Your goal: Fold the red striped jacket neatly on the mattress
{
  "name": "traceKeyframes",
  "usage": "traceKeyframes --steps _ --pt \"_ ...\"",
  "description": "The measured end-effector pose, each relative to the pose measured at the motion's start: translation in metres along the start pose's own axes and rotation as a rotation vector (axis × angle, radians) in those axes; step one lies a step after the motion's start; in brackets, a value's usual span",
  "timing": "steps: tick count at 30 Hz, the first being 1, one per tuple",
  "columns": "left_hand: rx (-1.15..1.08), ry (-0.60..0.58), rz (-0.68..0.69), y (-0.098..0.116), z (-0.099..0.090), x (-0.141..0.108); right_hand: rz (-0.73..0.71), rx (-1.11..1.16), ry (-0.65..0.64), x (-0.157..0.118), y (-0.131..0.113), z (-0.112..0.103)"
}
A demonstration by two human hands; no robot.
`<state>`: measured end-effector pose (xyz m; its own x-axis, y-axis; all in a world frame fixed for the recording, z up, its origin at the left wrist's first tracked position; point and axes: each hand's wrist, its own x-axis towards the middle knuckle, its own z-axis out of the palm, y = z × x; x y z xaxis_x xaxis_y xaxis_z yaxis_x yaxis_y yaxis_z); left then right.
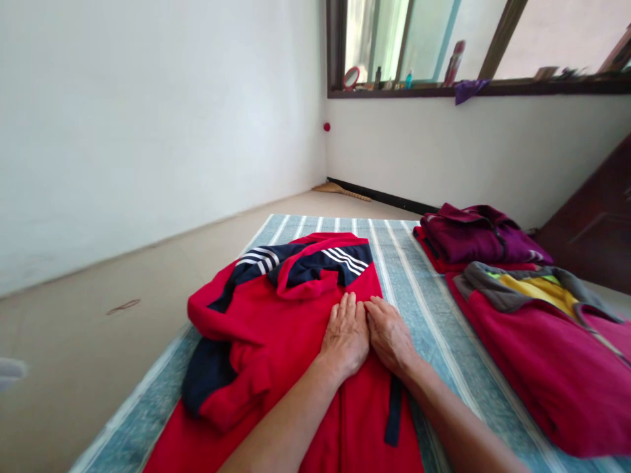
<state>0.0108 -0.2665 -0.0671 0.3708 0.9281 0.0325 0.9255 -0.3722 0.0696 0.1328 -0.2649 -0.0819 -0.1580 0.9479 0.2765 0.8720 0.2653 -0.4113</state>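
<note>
A red jacket (290, 315) with navy panels and white stripes lies on a blue-green striped cloth (414, 282), its sleeves laid inward over the body. My left hand (348, 332) rests flat on the jacket, fingers stretched out and pointing away from me. Beside it, my right hand (389, 328) presses on the jacket's right edge, its fingers stretched and nearly touching the left hand. Both hands hold nothing. A dark navy strap (393, 414) hangs from the red fabric below my right wrist.
On the right lie a folded pink jacket (552, 368) with a grey and yellow collar and a folded purple jacket (478, 236) on red fabric. A broom (340, 190) lies by the far wall. Bottles and a round mirror (351, 78) stand on the windowsill.
</note>
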Motion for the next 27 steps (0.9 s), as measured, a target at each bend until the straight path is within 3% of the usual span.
traceKeyframes --steps 7,15,27 --pt "0.091 -0.041 0.008 -0.001 -0.011 0.011 0.014 -0.038 0.001 0.008 -0.009 -0.014" --pt "0.241 -0.055 0.052 0.003 -0.024 0.026 -0.053 -0.144 0.077 0.017 0.003 -0.015" --pt "0.257 0.016 0.053 0.003 -0.024 0.031 -0.04 -0.086 -0.019 0.019 0.006 -0.028"
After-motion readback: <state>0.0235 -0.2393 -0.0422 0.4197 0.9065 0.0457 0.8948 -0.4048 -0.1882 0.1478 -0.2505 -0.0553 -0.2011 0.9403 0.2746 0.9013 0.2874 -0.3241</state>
